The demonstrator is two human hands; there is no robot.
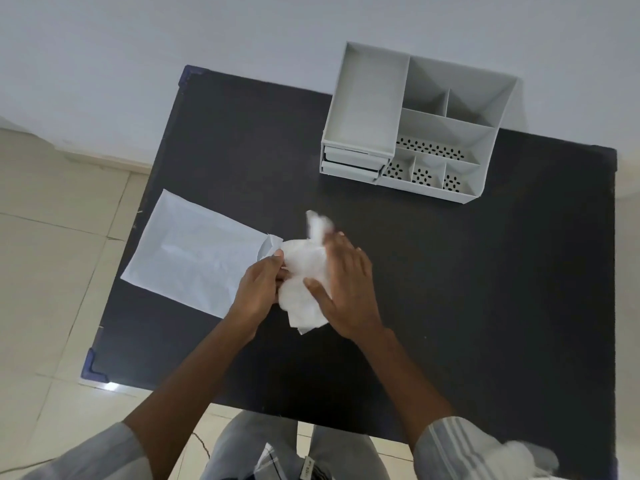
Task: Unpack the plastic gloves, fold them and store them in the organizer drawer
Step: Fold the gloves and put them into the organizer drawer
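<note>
Both hands are working one bundle of plastic gloves [304, 275] at the middle of the desk [485, 271]; the left hand [258, 289] is closed, pinching the bundle's near-left edge; the right hand [346, 282] lies open and flat over it, thumb pressing the film down.

Risks, as judged: the film looks thin and slack, so a fold may spring back once the right hand lifts; a blurred flap stands up just beyond the right hand's fingertips, and loose ends of that kind could snag or unfold in carrying; the packet [194, 251] lies touching the left hand's knuckle side and overhangs the desk edge, so a sweep of the left arm could push it to the floor; the organizer [415, 123] stands well beyond the right hand, and its drawers [351, 164] appear nearly shut, so one hand must leave the bundle to open one, at which point the fold may be lost.

Count: one packet; one organizer; two drawers visible, stacked; gloves in the bundle, number cannot be told; two hands.
</note>
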